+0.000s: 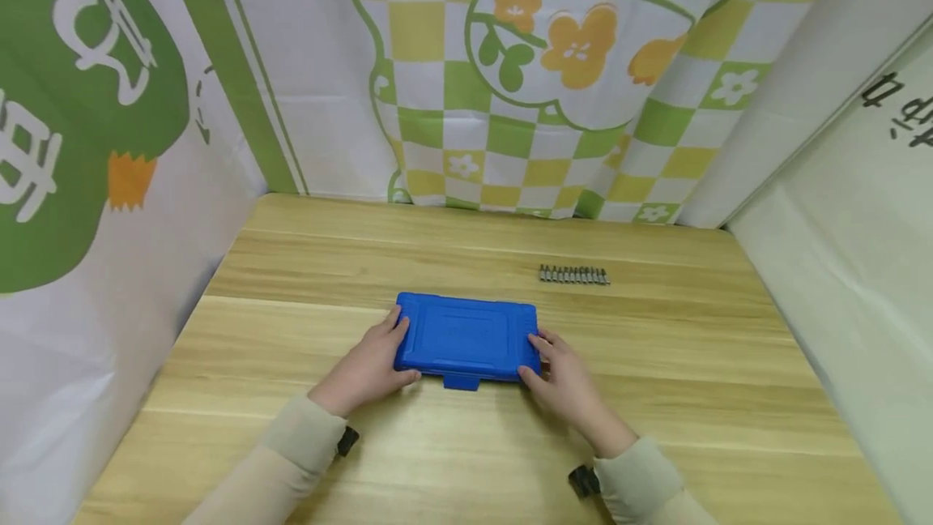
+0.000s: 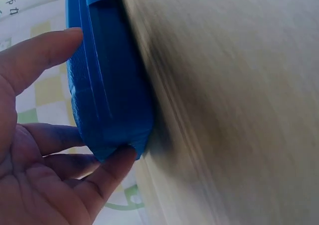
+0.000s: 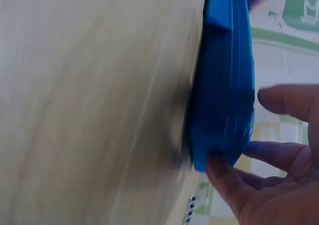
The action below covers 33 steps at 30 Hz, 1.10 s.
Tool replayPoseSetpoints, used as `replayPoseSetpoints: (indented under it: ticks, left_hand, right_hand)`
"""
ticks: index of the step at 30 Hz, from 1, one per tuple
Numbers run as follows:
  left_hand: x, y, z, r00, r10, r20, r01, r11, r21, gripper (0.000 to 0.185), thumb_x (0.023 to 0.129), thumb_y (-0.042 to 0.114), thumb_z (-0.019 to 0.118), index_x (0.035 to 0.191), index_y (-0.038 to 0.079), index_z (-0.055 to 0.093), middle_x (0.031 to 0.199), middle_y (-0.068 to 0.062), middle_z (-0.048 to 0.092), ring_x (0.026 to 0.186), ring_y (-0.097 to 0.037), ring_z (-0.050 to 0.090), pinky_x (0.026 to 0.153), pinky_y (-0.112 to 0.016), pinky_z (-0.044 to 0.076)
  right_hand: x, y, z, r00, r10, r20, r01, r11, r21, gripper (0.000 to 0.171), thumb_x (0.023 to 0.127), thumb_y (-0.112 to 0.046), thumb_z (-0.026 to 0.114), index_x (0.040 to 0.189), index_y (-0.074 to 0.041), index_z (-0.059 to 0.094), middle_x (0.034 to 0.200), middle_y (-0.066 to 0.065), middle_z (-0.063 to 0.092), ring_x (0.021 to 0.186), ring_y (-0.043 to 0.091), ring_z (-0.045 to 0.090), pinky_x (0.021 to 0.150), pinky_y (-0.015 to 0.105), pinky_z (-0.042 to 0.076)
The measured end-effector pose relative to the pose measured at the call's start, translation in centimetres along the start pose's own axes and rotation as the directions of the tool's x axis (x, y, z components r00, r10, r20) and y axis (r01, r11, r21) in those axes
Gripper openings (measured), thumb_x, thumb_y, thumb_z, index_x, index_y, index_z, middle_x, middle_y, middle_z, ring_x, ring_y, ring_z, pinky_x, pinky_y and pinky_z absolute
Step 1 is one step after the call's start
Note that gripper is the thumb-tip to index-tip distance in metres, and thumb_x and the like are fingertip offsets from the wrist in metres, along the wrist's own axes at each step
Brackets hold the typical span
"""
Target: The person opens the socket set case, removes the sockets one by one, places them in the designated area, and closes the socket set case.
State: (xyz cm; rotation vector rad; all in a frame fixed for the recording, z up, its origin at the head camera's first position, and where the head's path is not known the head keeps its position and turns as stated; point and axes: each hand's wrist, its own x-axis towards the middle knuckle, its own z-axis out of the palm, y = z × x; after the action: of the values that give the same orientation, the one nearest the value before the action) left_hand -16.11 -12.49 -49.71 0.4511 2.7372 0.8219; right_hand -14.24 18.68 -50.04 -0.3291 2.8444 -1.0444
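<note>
A closed blue plastic case (image 1: 465, 334) lies flat on the wooden table, its latch tab (image 1: 462, 383) sticking out along the near side. My left hand (image 1: 370, 369) holds its left end, with the thumb by the near edge and the fingers around the end wall. At the opposite end my right hand (image 1: 570, 383) holds the case in a similar way. In the left wrist view a fingertip presses the lower corner of the blue case (image 2: 114, 80). The right wrist view has a finger under the end of the blue case (image 3: 222, 90), the thumb near its top edge.
Beyond the case, to the right, small metal bits (image 1: 574, 275) stand in a tidy row on the wooden table (image 1: 678, 347). A patterned cloth (image 1: 466, 104) hangs at the table's back edge, and white cloth walls flank the left and right sides.
</note>
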Motion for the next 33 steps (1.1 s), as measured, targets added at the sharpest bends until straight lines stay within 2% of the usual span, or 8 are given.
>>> replayPoseSetpoints:
  ticks: [2,6,14,17,20,24,28,33]
  left_hand:
    - [0.0,0.2,0.0,1.0,0.0,-0.012,0.001,1.0,0.018,0.09,0.089,0.026,0.083,0.153,-0.015,0.035,0.164,-0.032,0.02,0.146,-0.05,0.031,0.116,-0.057,0.033]
    - [0.1,0.7,0.2,1.0,-0.007,-0.021,0.008,0.998,0.059,0.093,0.088,0.028,0.085,0.152,-0.017,0.034,0.163,-0.034,0.021,0.145,-0.051,0.032,0.116,-0.057,0.033]
    - [0.5,1.4,1.5,0.998,-0.01,-0.064,0.02,0.988,0.151,0.112,0.082,0.046,0.088,0.151,-0.021,0.029,0.159,-0.041,0.021,0.139,-0.057,0.036,0.112,-0.058,0.039]
    - [0.4,1.7,1.9,0.997,-0.014,-0.071,0.026,0.984,0.178,0.118,0.081,0.051,0.087,0.151,-0.022,0.027,0.159,-0.042,0.018,0.141,-0.058,0.033,0.114,-0.057,0.036]
    - [0.2,2.0,2.3,0.997,-0.032,-0.067,0.044,0.983,0.178,0.122,0.08,0.053,0.087,0.152,-0.022,0.023,0.161,-0.042,0.011,0.146,-0.057,0.024,0.117,-0.056,0.033]
    - [0.2,2.4,2.6,0.996,-0.043,-0.075,0.057,0.978,0.198,0.123,0.081,0.054,0.086,0.152,-0.023,0.021,0.16,-0.043,0.008,0.147,-0.058,0.02,0.114,-0.055,0.038]
    - [0.3,2.9,3.0,0.994,-0.019,-0.108,0.048,0.962,0.268,0.12,0.082,0.057,0.083,0.15,-0.024,0.026,0.158,-0.045,0.014,0.147,-0.058,0.021,0.112,-0.054,0.04]
    - [0.7,3.6,3.6,0.99,0.031,-0.135,0.024,0.924,0.382,0.114,0.083,0.062,0.079,0.149,-0.021,0.035,0.156,-0.043,0.025,0.146,-0.055,0.027,0.106,-0.061,0.044]
  right_hand:
    - [-0.2,-0.4,0.4,1.0,-0.022,-0.001,0.021,0.997,-0.075,0.06,0.094,-0.015,0.076,0.141,0.014,0.054,0.151,0.035,0.042,0.131,0.049,0.053,0.104,0.057,0.047]
    - [-0.3,-1.3,1.2,1.0,0.002,0.007,-0.001,0.991,-0.135,0.074,0.09,-0.023,0.082,0.146,0.013,0.05,0.157,0.036,0.033,0.141,0.054,0.037,0.111,0.062,0.038]
    - [0.2,-2.4,2.8,0.998,0.026,-0.048,-0.035,0.978,-0.206,0.089,0.084,-0.032,0.088,0.147,0.015,0.046,0.156,0.041,0.03,0.138,0.057,0.04,0.109,0.063,0.039]
    - [0.2,-2.5,3.3,0.998,0.036,-0.045,-0.044,0.977,-0.208,0.095,0.084,-0.037,0.087,0.149,0.015,0.042,0.157,0.041,0.026,0.141,0.056,0.036,0.111,0.062,0.038]
    - [0.1,-2.8,3.7,0.999,0.052,0.0,-0.051,0.974,-0.221,0.102,0.087,-0.043,0.083,0.154,0.015,0.032,0.161,0.04,0.015,0.148,0.054,0.023,0.117,0.06,0.03]
    - [0.2,-3.1,4.3,1.0,0.03,0.01,-0.026,0.963,-0.268,0.105,0.089,-0.048,0.08,0.155,0.015,0.029,0.163,0.039,0.011,0.151,0.053,0.012,0.119,0.061,0.024]
    - [0.6,-3.3,4.5,0.998,0.002,-0.055,-0.019,0.95,-0.312,0.098,0.087,-0.047,0.082,0.151,0.015,0.039,0.16,0.039,0.023,0.149,0.054,0.021,0.118,0.06,0.029]
    - [1.1,-3.4,4.5,0.994,-0.002,-0.108,-0.037,0.935,-0.354,0.096,0.083,-0.046,0.086,0.147,0.015,0.046,0.156,0.039,0.032,0.145,0.054,0.031,0.114,0.059,0.035]
